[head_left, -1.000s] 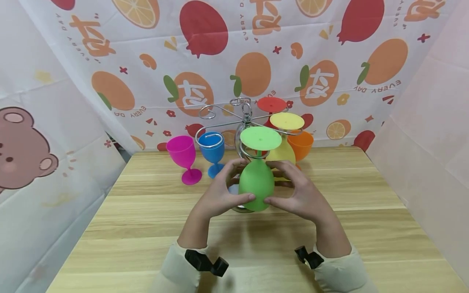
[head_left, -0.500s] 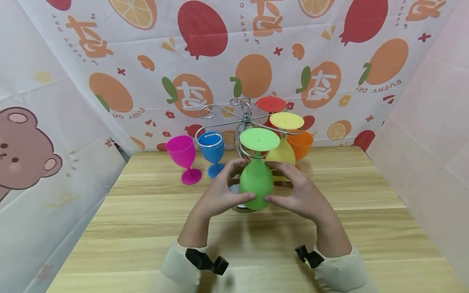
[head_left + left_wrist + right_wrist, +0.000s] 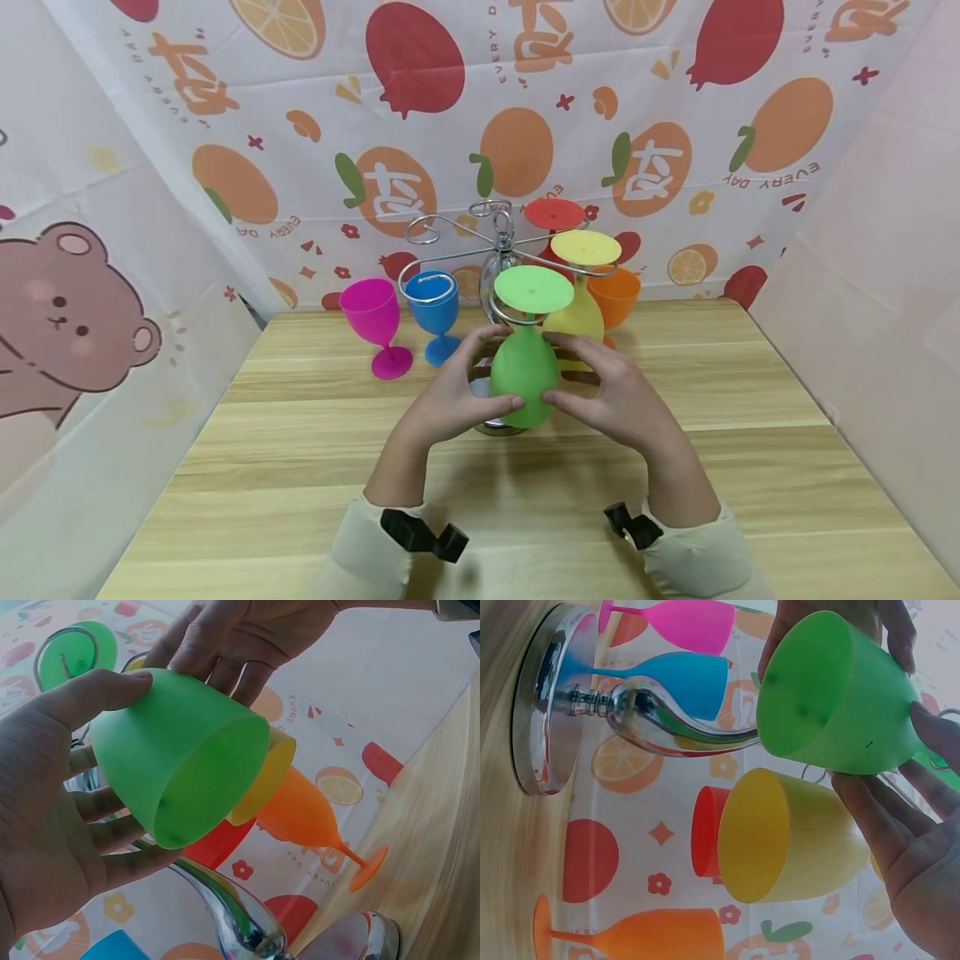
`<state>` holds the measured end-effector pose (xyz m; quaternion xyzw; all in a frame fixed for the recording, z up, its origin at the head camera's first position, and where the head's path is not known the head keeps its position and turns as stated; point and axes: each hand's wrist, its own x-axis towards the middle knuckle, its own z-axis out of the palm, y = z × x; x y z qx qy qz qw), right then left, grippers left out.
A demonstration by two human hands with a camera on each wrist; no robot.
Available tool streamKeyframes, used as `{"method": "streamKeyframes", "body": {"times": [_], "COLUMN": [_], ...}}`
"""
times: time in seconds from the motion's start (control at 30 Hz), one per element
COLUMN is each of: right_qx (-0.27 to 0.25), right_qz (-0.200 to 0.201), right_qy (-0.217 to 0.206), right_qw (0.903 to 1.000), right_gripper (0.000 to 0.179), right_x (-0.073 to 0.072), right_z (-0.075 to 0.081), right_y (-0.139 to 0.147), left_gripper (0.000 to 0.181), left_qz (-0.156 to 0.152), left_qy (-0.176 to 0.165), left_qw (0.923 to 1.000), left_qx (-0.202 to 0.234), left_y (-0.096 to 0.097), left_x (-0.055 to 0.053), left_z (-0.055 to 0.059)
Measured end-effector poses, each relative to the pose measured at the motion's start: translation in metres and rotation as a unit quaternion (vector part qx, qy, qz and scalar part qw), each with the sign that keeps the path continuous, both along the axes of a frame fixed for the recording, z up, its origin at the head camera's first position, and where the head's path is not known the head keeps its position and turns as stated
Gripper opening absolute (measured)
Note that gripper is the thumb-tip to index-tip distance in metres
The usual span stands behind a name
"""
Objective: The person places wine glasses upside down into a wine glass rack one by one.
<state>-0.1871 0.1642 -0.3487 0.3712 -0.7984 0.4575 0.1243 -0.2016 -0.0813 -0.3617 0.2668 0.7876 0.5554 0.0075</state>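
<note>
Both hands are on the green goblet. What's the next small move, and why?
I'd probably ease the green goblet down until its foot rests on the wire loop: the foot shows above it, the stem seems inside, and left hand and right hand both hold the bowl. Whether they already touch is unclear.

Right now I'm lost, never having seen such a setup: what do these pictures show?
There is no machine here, just a person's bare left hand and right hand. The wide picture looks down from the person's head; the two smaller ones look out from the left and right wrists. Together the hands hold a green goblet upside down, its stem at a loop of a metal rack. A yellow goblet and a red goblet also hang upside down from the rack. Standing upright on the wooden table are a pink goblet, a blue goblet and an orange goblet.
</note>
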Motion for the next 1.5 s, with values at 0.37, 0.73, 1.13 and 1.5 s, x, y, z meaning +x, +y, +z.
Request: {"method": "streamKeyframes", "body": {"times": [0.37, 0.73, 1.13, 1.5], "right_qx": [0.001, 0.000, 0.003, -0.005], "right_qz": [-0.009, -0.018, -0.020, -0.029], "right_qy": [-0.006, -0.017, -0.017, -0.020], "right_qw": [0.9999, 0.9997, 0.9997, 0.9994], "right_gripper": [0.065, 0.059, 0.057, 0.054], "right_x": [0.000, -0.006, -0.012, -0.013], "right_z": [0.001, 0.002, 0.004, 0.004], "right_y": [-0.001, -0.002, -0.004, -0.005], "left_gripper": [0.081, 0.084, 0.087, 0.085], "left_qz": [0.000, -0.002, -0.004, -0.002], "left_qy": [-0.004, -0.002, -0.003, 0.001], "left_qw": [0.9998, 0.9997, 0.9997, 0.9998], "left_qx": [-0.017, -0.026, -0.023, -0.022], "left_y": [0.000, 0.000, -0.001, -0.002], "left_x": [0.000, -0.005, -0.013, -0.017], "left_z": [0.001, 0.002, 0.004, 0.004]}}
